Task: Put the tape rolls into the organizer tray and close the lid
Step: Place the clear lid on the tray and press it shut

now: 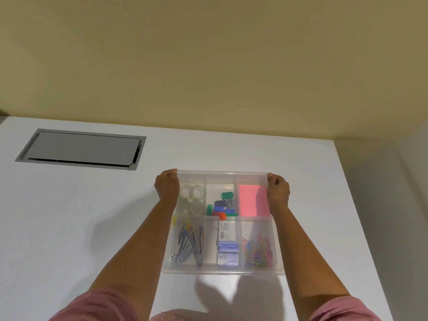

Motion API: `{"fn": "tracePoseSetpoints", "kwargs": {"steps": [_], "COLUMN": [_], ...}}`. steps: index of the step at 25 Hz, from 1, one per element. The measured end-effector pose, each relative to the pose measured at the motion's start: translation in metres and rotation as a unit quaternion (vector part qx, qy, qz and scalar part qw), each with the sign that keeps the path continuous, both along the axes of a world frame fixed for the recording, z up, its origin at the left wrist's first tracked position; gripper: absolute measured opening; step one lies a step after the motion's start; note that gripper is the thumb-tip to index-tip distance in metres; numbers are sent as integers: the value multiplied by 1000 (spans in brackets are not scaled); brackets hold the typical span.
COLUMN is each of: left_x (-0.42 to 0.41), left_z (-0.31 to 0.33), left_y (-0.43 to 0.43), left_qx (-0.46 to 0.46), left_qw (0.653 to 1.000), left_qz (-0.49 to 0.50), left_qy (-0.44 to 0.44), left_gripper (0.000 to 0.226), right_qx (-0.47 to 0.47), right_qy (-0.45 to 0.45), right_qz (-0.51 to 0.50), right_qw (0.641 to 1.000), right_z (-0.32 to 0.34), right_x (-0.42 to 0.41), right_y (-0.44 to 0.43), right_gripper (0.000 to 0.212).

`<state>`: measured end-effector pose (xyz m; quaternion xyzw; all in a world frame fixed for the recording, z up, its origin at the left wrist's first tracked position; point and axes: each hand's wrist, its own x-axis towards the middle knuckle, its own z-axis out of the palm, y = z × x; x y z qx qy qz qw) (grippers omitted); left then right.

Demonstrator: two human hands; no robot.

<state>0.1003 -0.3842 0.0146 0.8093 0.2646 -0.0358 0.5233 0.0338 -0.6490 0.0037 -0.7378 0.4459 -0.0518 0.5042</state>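
Observation:
A clear plastic organizer tray [222, 269] with six compartments sits on the white desk. Several clear tape rolls [192, 199] lie in its far left compartment. A translucent lid [222, 173] covers the tray, and the contents show dimly through it. My left hand [167, 184] grips the lid's far left corner. My right hand [278, 188] grips the far right corner. Both forearms run along the tray's sides.
The other compartments hold coloured clips [223, 206], pink sticky notes [253, 200], binder clips [187, 244], staple boxes [227, 249] and paper clips [258, 251]. A grey metal cable hatch [81, 149] is set into the desk at far left. The desk's right edge [361, 223] lies near the tray.

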Motion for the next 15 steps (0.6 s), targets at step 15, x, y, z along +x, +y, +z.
{"fn": "tracePoseSetpoints", "kwargs": {"steps": [15], "left_x": [-9], "left_z": [-12], "left_y": [-1], "left_qx": [14], "left_qw": [1000], "left_qz": [-7], "left_qy": [4], "left_gripper": [29], "right_qx": [-7], "right_qy": [-4], "right_qz": [-13], "right_qw": [1000], "right_z": [-3], "right_x": [0], "right_y": [1], "right_gripper": [28]}}
